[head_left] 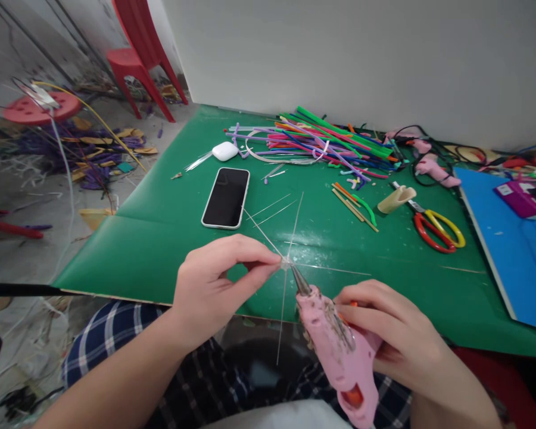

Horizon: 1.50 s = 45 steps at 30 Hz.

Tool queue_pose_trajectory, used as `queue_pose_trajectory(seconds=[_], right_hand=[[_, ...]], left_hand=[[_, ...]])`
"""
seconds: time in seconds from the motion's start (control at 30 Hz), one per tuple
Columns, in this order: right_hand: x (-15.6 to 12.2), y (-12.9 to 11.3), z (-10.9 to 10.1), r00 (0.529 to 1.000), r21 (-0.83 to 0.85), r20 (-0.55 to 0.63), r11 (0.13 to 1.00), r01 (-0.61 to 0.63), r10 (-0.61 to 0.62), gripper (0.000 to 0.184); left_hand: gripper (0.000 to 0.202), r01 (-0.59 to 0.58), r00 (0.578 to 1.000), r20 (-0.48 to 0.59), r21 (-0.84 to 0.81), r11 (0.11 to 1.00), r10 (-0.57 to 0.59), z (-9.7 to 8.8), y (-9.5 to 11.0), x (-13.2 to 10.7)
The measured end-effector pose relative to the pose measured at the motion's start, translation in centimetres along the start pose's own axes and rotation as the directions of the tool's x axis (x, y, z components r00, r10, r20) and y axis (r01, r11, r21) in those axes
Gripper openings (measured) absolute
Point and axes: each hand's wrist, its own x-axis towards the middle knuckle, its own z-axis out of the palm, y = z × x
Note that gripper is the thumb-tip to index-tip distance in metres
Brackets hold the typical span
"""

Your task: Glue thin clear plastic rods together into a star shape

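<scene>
Between thumb and fingertips, my left hand (230, 283) pinches the middle of a star of thin clear rods (284, 304), whose arms spread out in several directions. My right hand (388, 319) is wrapped round a pink hot glue gun (335, 345) with an orange trigger. The gun's metal nozzle points up and left, its tip at or very near the star's centre. A small clear blob sits where the rods meet. Two loose thin rods (272, 211) lie on the green table just beyond.
On the green table (161, 238) lie a phone (226, 199), a white earbud case (224, 151), a heap of coloured pipe cleaners (321, 140), scissors (438, 229), a beige tube (396, 199) and a blue board (504, 238). Another pink glue gun (435, 170) rests at the back right.
</scene>
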Motion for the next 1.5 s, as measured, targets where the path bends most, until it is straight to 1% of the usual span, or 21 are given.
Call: queue_pose_trajectory(seconds=[0.13, 0.33, 0.63, 1.03, 1.33, 1.5], right_hand=[[0.0, -0.07, -0.14, 1.0, 0.011, -0.021, 1.0, -0.008, 0.008, 0.023], [0.01, -0.05, 0.14, 1.0, 0.003, 0.016, 1.0, -0.005, 0.005, 0.023], [0.13, -0.04, 0.1, 1.0, 0.004, -0.002, 1.0, -0.01, 0.01, 0.021], [0.1, -0.1, 0.11, 1.0, -0.003, -0.002, 1.0, -0.002, 0.002, 0.022], [0.17, -0.12, 0.08, 1.0, -0.003, -0.002, 1.0, -0.009, 0.009, 0.021], [0.1, -0.09, -0.03, 1.0, -0.007, -0.013, 1.0, -0.01, 0.01, 0.022]], left_hand=[[0.019, 0.007, 1.0, 0.003, -0.017, 1.0, -0.007, -0.03, -0.03, 0.03], [0.02, -0.012, 1.0, 0.015, -0.008, 1.0, 0.012, 0.0, 0.07, 0.15], [0.016, 0.001, 1.0, 0.014, 0.019, 1.0, -0.001, 0.01, 0.13, 0.08], [0.022, 0.0, 1.0, 0.019, -0.024, 1.0, 0.001, 0.01, -0.02, 0.09], [0.021, 0.04, 0.999, -0.003, -0.059, 0.997, -0.04, 0.02, -0.02, 0.01], [0.019, 0.147, 0.988, -0.02, -0.132, 0.98, -0.15, -0.07, -0.01, 0.05]])
